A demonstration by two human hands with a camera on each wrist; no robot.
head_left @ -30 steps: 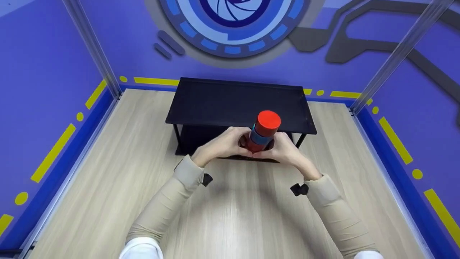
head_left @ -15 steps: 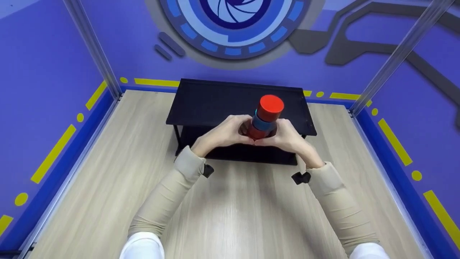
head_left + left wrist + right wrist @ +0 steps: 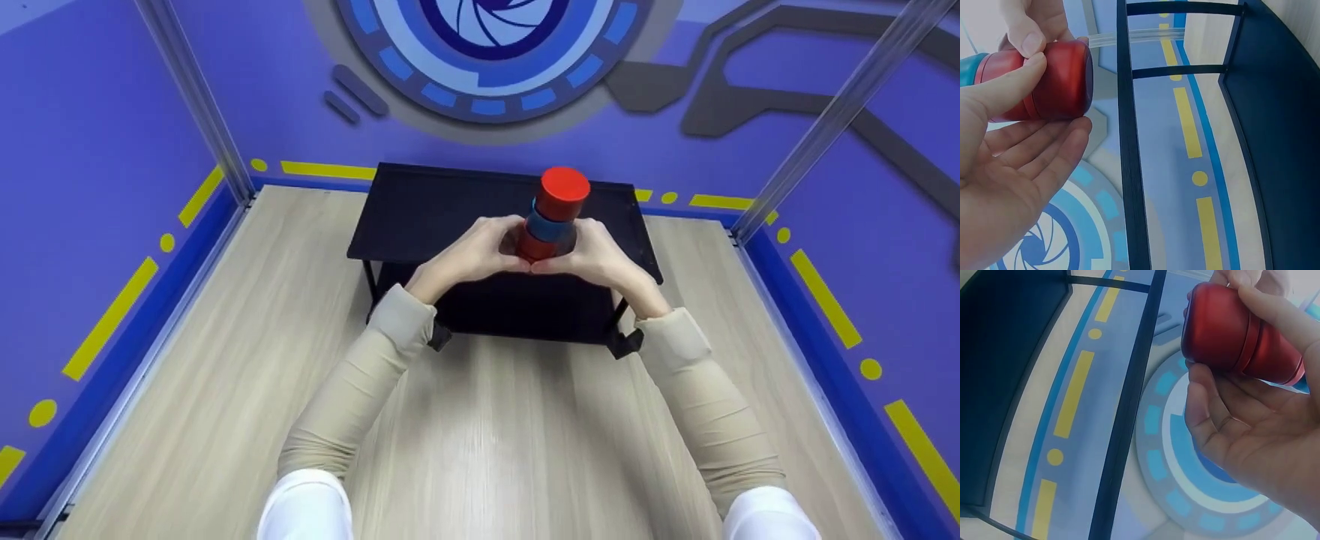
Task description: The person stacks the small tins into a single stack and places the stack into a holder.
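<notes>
A red-and-blue cylinder (image 3: 549,223) with a flat red top, a blue middle band and a metallic red lower part stands nearly upright between both hands, leaning slightly right. My left hand (image 3: 478,252) grips its lower part from the left, thumb toward me. From the right my right hand (image 3: 596,256) grips the same part, its thumb tip meeting the left one. In the left wrist view the red lower part (image 3: 1064,81) has fingers beneath and thumbs on it. A gap shows between its base and the top board of the black two-tier shelf (image 3: 442,217).
The shelf's lower tier (image 3: 525,307) lies beneath the hands, with thin legs (image 3: 370,281) at the ends. Wood-grain flooring (image 3: 480,435) spreads in front. Purple-blue panels (image 3: 97,187) enclose the back and sides, joined by metal corner posts (image 3: 196,105).
Both hands have carried the cylinder up and forward, from the shelf's front edge to over its top board. The hold on it looks the same.
</notes>
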